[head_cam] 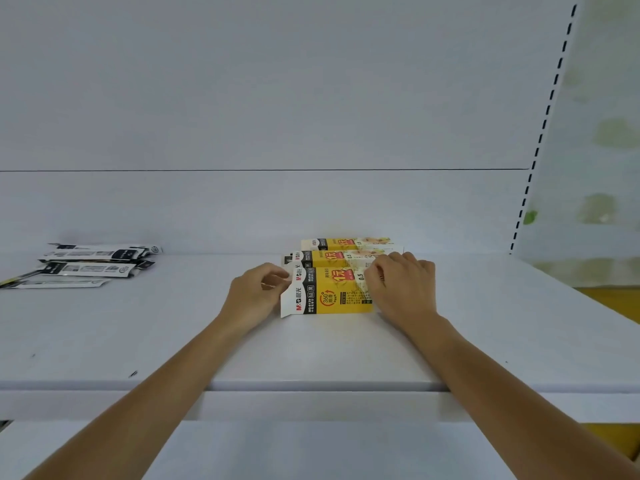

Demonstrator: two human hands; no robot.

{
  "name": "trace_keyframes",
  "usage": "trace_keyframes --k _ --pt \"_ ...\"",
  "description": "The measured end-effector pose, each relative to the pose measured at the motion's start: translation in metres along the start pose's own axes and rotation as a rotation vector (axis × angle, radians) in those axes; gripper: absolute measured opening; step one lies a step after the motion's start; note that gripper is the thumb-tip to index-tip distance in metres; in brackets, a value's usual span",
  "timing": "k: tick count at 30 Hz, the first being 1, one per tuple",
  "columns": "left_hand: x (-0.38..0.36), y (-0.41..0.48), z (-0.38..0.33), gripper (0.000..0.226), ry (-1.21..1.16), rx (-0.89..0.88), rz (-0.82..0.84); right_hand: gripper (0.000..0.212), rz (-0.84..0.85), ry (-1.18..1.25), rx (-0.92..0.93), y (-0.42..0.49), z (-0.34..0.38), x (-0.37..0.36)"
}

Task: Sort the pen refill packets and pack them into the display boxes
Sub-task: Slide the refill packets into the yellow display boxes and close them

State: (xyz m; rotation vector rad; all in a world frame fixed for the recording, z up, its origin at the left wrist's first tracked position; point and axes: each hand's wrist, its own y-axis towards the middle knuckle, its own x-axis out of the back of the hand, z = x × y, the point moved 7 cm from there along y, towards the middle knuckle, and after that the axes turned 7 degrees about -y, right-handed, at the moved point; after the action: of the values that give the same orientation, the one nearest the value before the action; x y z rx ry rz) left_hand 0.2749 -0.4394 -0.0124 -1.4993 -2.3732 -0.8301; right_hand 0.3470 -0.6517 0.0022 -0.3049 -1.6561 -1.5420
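Two bare forearms reach over the front edge of a white shelf (311, 348). The left-hand grip (252, 292) is closed, fingers and thumb pinching the white end flap (288, 301) of the nearest display box (332, 292). The right-hand grip (403, 289) is curled over that box's right end. The box is yellow and lies on its side at mid-shelf. The middle display box (332, 259) and the far display box (346, 243) lie just behind it in a row. The pen refill packets (90, 263) lie in a loose pile well apart, at the shelf's left rear. A slotted upright (547, 116) rises at right.
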Motion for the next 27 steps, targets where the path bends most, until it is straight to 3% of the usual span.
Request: trace_keyframes --k 7,9,13,18,20,23,27 --pt "-0.011 -0.002 -0.002 0.022 0.096 -0.036 0.166 0.069 0.091 0.125 0.116 -0.004 0.008 0.007" --pt "-0.009 -0.004 -0.003 0.018 0.044 -0.053 0.131 0.070 0.108 0.105 0.131 -0.005 0.009 0.009" --pt "0.012 -0.004 -0.003 0.013 0.034 -0.104 -0.176 0.074 0.113 0.057 0.110 -0.007 0.011 0.009" --pt "0.000 -0.003 -0.004 0.019 0.176 -0.153 -0.045 0.076 0.143 0.019 0.110 -0.009 0.015 0.010" --pt "0.003 -0.003 -0.003 0.024 0.249 -0.183 -0.060 0.072 0.168 0.012 0.133 -0.009 0.018 0.010" --pt "0.024 0.001 -0.004 0.026 0.317 -0.186 -0.039 0.042 0.248 0.011 0.169 0.001 0.032 0.021" --pt "0.086 -0.009 0.009 0.029 0.276 -0.177 -0.007 0.036 0.108 0.298 0.248 0.032 0.116 0.059"
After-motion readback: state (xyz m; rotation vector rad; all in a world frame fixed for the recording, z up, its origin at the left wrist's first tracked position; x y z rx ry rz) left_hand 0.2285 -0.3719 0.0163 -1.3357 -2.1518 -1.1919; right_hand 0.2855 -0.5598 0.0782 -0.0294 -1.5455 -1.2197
